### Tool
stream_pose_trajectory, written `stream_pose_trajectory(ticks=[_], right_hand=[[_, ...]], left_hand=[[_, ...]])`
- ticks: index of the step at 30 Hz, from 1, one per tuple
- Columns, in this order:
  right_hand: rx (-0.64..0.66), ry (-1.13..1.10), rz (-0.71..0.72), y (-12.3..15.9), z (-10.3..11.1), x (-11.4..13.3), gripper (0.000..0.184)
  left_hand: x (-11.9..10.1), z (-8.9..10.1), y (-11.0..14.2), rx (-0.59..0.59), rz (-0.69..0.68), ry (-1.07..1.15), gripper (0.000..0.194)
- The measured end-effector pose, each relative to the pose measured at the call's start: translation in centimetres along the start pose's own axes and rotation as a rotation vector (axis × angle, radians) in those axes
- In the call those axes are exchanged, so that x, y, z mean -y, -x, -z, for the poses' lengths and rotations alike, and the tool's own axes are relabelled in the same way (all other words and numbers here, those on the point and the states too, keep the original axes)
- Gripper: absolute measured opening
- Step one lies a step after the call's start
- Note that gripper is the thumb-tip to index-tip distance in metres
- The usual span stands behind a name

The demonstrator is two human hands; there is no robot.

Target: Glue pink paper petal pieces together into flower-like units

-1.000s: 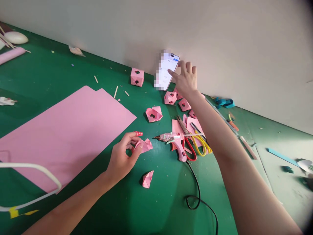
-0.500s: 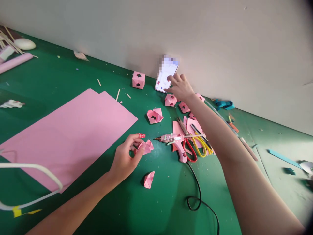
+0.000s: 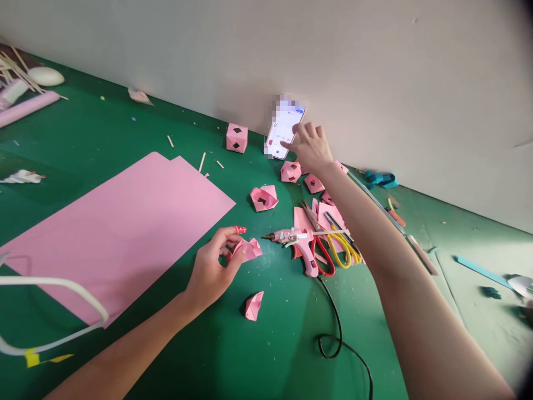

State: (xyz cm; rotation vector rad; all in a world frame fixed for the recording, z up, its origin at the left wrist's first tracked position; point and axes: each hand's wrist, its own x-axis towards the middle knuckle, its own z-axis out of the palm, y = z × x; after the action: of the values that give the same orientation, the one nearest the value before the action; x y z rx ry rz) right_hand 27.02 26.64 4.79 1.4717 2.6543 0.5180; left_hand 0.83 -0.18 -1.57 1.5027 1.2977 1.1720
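Observation:
My left hand (image 3: pixel 217 264) is closed on a folded pink paper piece (image 3: pixel 250 250), with red on one finger's end. Stretched out to the back, my right hand (image 3: pixel 313 147) has its fingers apart in front of a phone (image 3: pixel 285 130) that leans on the wall with its screen lit. Whether a fingertip touches the screen I cannot tell. A pink glue gun (image 3: pixel 297 239) lies just right of my left hand, its nozzle pointing at the paper piece. Nearer me rests a small folded paper piece (image 3: pixel 254 306). An open folded paper shape (image 3: pixel 264 198) sits between my hands.
Red-handled scissors (image 3: pixel 325 258), yellow-handled scissors (image 3: pixel 345 250) and paper scraps lie under my right forearm. The glue gun's black cord (image 3: pixel 339 311) loops toward me. A large pink sheet (image 3: pixel 125 222) covers the left side. A pink paper cube (image 3: pixel 237 138) stands near the wall (image 3: pixel 166 50).
My right hand has shifted slightly right and down at the phone, and its screen display has changed. My left hand still holds the folded paper piece in the same place.

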Motion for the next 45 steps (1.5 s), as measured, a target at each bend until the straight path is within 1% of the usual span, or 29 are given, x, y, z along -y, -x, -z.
stream_pose_trajectory(ticks=[3,6,9,12,14,17,19,20,21,23,24,25,26,27,30,34,38,41,43,45], right_hand=[[-0.056,-0.051,-0.098,-0.3,0.4,-0.2,0.054],[-0.061,-0.089,-0.130,-0.6,0.4,-0.4,0.051],[-0.073,-0.069,-0.137,-0.4,0.1,-1.1,0.051],[-0.115,-0.033,-0.129,0.9,-0.1,-1.6,0.048],[-0.149,-0.016,-0.158,2.3,0.3,-1.3,0.049],[-0.162,-0.019,-0.244,5.2,2.2,0.7,0.047],[-0.106,-0.055,-0.312,7.6,4.0,2.9,0.044],[-0.051,-0.087,-0.356,8.9,4.9,4.1,0.043],[0.032,-0.132,-0.409,10.3,5.8,5.3,0.041],[0.245,-0.242,-0.509,13.3,7.2,7.6,0.038],[0.348,-0.288,-0.524,14.8,7.7,8.7,0.036],[0.415,-0.308,-0.534,16.1,8.0,9.7,0.035],[0.454,-0.309,-0.550,17.3,8.1,10.8,0.036],[0.465,-0.303,-0.590,18.4,8.2,11.8,0.039],[0.441,-0.303,-0.751,20.3,7.7,14.4,0.043],[0.400,-0.307,-0.879,21.2,6.4,16.6,0.048],[0.292,-0.285,-0.888,21.7,5.2,18.0,0.035],[0.241,-0.264,-0.861,22.0,4.6,19.1,0.033],[0.206,-0.293,-0.849,22.2,4.3,19.5,0.031],[0.154,-0.363,-0.889,22.5,4.2,19.7,0.028]], left_hand=[[0.0,0.1,0.1,0.005,0.007,-0.005,0.021],[0.0,0.1,0.0,0.007,0.013,-0.018,0.022],[-0.1,0.1,0.0,0.005,0.013,-0.015,0.022],[-0.2,0.1,0.0,0.001,0.012,-0.003,0.023],[-0.3,0.1,0.1,-0.007,0.036,0.000,0.024],[-0.5,0.1,0.2,-0.027,0.087,0.018,0.026],[-0.5,0.2,0.1,-0.039,0.097,0.046,0.028],[-0.4,0.2,0.0,-0.041,0.100,0.062,0.029],[-0.4,0.2,0.0,-0.046,0.101,0.080,0.030],[-0.3,0.2,-0.2,-0.052,0.121,0.113,0.032],[-0.2,0.1,-0.3,-0.052,0.124,0.126,0.034],[-0.2,0.1,-0.4,-0.050,0.130,0.140,0.035],[-0.1,0.0,-0.4,-0.048,0.128,0.149,0.035],[0.0,0.0,-0.5,-0.047,0.109,0.159,0.035],[0.1,-0.1,-0.5,-0.039,0.067,0.151,0.033],[0.2,0.1,-0.7,-0.064,0.039,0.075,0.032],[0.5,0.1,-0.8,-0.086,0.024,0.030,0.031],[0.5,0.1,-0.7,-0.067,0.033,0.057,0.034],[0.4,0.1,-0.7,-0.053,0.036,0.066,0.035],[0.3,0.1,-0.6,-0.048,0.038,0.063,0.035]])
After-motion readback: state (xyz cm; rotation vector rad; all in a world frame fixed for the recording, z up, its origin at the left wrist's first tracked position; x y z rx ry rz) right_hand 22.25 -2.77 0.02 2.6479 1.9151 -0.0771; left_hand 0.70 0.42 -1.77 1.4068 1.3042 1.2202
